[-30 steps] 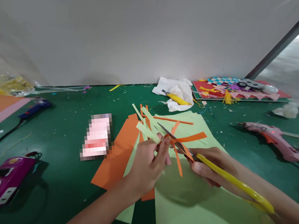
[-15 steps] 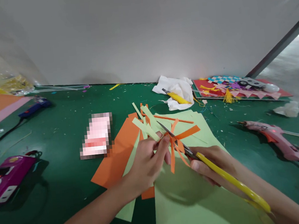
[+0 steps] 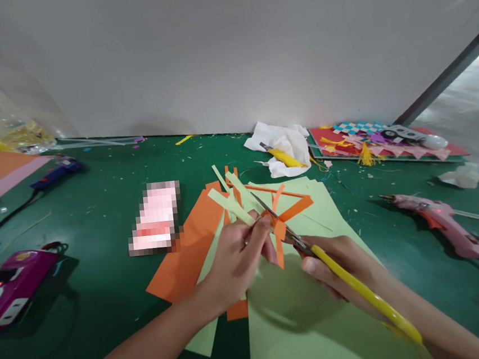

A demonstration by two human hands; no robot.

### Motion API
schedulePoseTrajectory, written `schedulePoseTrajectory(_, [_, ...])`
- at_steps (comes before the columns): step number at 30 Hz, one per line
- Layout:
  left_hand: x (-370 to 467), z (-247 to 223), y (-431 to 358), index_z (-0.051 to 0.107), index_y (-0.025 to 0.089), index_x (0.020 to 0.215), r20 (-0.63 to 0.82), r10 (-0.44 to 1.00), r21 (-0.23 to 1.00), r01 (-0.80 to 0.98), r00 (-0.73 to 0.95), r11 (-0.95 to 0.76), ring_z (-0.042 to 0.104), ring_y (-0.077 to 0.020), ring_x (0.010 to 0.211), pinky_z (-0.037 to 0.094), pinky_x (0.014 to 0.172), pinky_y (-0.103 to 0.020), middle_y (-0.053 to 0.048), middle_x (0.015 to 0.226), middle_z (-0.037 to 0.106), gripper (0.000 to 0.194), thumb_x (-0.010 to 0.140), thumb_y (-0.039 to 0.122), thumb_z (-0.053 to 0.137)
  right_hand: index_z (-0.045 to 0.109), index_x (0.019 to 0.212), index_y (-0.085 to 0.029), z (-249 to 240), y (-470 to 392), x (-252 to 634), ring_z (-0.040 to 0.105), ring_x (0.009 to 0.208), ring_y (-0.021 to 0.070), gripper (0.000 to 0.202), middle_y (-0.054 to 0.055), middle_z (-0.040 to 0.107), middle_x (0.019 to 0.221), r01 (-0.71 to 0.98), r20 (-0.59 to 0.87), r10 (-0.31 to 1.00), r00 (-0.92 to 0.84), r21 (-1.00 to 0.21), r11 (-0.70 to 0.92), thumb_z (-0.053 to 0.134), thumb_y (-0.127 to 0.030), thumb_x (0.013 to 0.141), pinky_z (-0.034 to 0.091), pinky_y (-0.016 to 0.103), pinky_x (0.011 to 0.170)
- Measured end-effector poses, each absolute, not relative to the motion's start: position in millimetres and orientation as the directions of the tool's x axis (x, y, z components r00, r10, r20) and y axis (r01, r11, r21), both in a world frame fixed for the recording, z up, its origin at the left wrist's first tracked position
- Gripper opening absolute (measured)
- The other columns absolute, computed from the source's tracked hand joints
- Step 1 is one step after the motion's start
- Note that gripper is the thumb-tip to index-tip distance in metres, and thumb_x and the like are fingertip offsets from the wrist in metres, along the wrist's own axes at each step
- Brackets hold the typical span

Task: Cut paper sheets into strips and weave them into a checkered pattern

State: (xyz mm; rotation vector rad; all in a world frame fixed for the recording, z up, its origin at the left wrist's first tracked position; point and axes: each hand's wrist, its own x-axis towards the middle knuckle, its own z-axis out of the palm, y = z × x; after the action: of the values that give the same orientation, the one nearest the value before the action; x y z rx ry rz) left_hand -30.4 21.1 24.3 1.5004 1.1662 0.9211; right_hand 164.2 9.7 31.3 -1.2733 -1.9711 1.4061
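My left hand (image 3: 234, 259) is closed, pinching a small cluster of orange paper strips (image 3: 296, 208) between thumb and fingers. Pale green strips (image 3: 230, 204) stick out on the far side of that hand; whether it grips them too is hard to tell. In my right hand (image 3: 341, 263) is a pair of scissors with long yellow handles (image 3: 362, 286). Their dark blades point up and left, lying across the orange strips close to my left thumb. Beneath both hands lies a large pale green paper sheet (image 3: 296, 332).
Orange paper (image 3: 187, 249) lies left of the green sheet, near a pixelated pink rectangle (image 3: 156, 216). A pink glue gun (image 3: 442, 219) rests at right, a purple power strip (image 3: 16, 285) at left. A yellow cutter (image 3: 286, 157) sits on white tissue (image 3: 263, 135) by the grey wall.
The scissors and right hand have shifted slightly left. The orange strips have turned a little, and the thin curling one at the lower right no longer shows.
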Motion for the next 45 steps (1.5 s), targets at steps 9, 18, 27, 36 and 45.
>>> schedulePoseTrajectory(9, [-28, 29, 21, 0.058, 0.019, 0.050, 0.038, 0.972, 0.960, 0.263, 0.230, -0.099, 0.058, -0.0130, 0.065, 0.043, 0.069, -0.024, -0.001, 0.055, 0.059, 0.057, 0.098, 0.041, 0.036, 0.058, 0.088, -0.016, 31, 7, 162, 0.035, 0.043, 0.0081, 0.047, -0.006, 0.039, 0.050, 0.433, -0.179, 0.884, -0.432, -0.901, 0.029, 0.048, -0.062, 0.086, 0.023, 0.023, 0.041])
schedulePoseTrajectory(18, [-29, 29, 21, 0.060, 0.016, 0.062, -0.014, 0.952, 0.990, 0.135, 0.306, -0.029, 0.062, -0.0127, 0.059, 0.047, 0.063, -0.024, -0.003, 0.065, 0.067, 0.047, 0.095, 0.045, 0.043, 0.052, 0.091, -0.017, 31, 19, 177, 0.042, 0.051, 0.0096, 0.051, -0.002, 0.044, 0.066, 0.211, -0.177, 0.893, -0.414, -0.973, -0.095, 0.034, -0.065, 0.090, 0.036, 0.024, 0.047])
schedulePoseTrajectory(27, [-25, 25, 24, 0.052, 0.017, 0.059, -0.113, 0.971, 0.956, 0.288, 0.213, 0.048, 0.063, -0.0131, 0.053, 0.044, 0.049, -0.021, -0.002, 0.058, 0.067, 0.039, 0.089, 0.042, 0.054, 0.055, 0.083, -0.018, 40, 26, 186, 0.044, 0.048, 0.0110, 0.044, -0.003, 0.048, 0.055, 0.513, -0.159, 0.952, -0.262, -0.858, -0.002, 0.040, -0.059, 0.090, 0.037, 0.024, 0.048])
schedulePoseTrajectory(36, [-29, 23, 29, 0.053, 0.017, 0.060, -0.131, 0.972, 0.951, 0.303, 0.193, 0.068, 0.058, -0.0122, 0.049, 0.041, 0.050, -0.022, 0.000, 0.051, 0.060, 0.046, 0.089, 0.052, 0.048, 0.058, 0.121, -0.021, 19, 37, 196, 0.063, 0.084, 0.0245, 0.040, 0.009, 0.067, 0.099, 0.911, -0.011, 0.986, -0.166, -0.385, 0.149, 0.054, -0.039, 0.085, 0.042, 0.032, 0.071])
schedulePoseTrajectory(45, [-25, 18, 27, 0.061, 0.019, 0.078, -0.094, 0.974, 0.968, 0.247, 0.205, 0.042, 0.057, -0.0124, 0.049, 0.045, 0.053, -0.022, 0.003, 0.052, 0.059, 0.028, 0.089, 0.043, 0.049, 0.048, 0.135, -0.020, 19, 31, 188, 0.061, 0.095, 0.0257, 0.052, 0.012, 0.064, 0.106, 0.964, -0.092, 0.971, -0.221, -0.170, 0.203, 0.054, -0.023, 0.083, 0.045, 0.033, 0.076])
